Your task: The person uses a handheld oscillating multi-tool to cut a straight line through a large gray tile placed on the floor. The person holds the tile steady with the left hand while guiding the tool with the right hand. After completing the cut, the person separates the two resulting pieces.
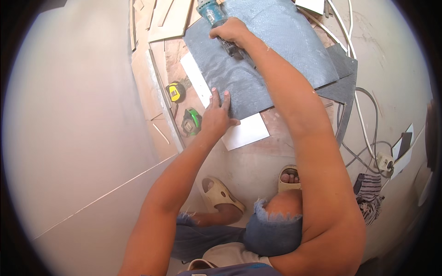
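My right hand grips a teal and black handheld power tool over a large dark grey textured sheet at the top of the view. My left hand rests with spread fingers on the lower left corner of that sheet, overlapping a white piece underneath. Left of my left hand lie a green and black tape measure and, higher up, a yellow and black tape measure. Another dark grey piece lies under the sheet's right side.
Light board offcuts and a long strip line the left of the worktop. Cables, a power socket block and striped cloth are at the right. My sandalled feet are below the worktop's near edge.
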`<move>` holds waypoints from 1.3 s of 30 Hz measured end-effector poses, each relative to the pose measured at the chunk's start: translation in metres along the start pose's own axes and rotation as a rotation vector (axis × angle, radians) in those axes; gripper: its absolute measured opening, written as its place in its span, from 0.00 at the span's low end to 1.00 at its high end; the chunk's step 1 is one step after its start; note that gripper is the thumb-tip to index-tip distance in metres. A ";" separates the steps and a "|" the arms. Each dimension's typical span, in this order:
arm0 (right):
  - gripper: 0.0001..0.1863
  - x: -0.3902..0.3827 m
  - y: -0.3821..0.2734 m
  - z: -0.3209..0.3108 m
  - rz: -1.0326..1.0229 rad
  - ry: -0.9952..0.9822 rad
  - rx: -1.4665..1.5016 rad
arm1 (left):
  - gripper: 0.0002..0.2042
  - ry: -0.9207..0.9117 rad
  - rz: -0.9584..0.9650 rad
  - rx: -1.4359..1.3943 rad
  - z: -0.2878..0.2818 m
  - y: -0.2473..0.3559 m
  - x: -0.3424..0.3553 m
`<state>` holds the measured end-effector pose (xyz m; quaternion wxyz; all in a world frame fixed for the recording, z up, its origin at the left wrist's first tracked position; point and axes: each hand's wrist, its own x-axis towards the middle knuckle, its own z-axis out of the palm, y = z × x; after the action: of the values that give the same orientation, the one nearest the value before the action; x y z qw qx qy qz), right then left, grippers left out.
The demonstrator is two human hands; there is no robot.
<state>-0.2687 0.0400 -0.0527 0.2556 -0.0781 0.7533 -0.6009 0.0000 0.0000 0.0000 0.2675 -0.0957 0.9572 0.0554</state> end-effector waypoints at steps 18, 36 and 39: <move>0.25 -0.011 -0.015 -0.019 0.111 -0.118 0.036 | 0.55 0.029 0.016 -0.017 0.008 -0.004 0.002; 0.24 -0.009 -0.006 -0.012 0.074 0.011 -0.026 | 0.54 0.032 0.036 0.018 0.003 0.001 0.002; 0.27 -0.012 -0.010 -0.016 0.125 -0.022 -0.019 | 0.54 0.040 0.038 -0.022 0.001 0.003 0.000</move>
<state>-0.2680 0.0564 -0.0378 0.3004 -0.0399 0.7596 -0.5755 -0.0001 0.0030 -0.0007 0.2462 -0.0814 0.9633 0.0693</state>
